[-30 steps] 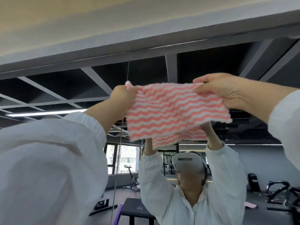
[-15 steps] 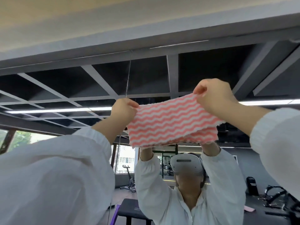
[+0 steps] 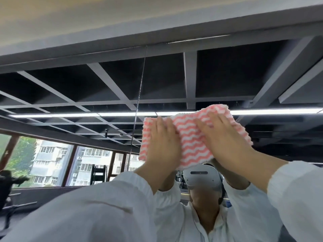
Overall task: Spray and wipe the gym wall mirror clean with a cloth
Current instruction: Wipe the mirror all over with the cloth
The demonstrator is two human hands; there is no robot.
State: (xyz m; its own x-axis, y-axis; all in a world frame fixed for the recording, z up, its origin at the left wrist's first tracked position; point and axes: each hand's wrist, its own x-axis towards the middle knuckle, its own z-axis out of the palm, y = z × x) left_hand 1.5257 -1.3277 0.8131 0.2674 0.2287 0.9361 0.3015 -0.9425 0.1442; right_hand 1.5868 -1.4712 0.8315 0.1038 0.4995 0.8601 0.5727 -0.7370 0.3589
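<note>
While wiping high: I keep the cloth [image 3: 192,137] flat on the mirror [image 3: 104,102].
Hands: left hand [image 3: 162,142], right hand [image 3: 222,137] flat-fingered, pressing cloth.
Technique: even pressure, overlapping strokes.

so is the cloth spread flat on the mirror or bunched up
Spread flat. The pink and white cloth lies open against the mirror, with the left hand and right hand pressing on it, fingers straight.
</note>
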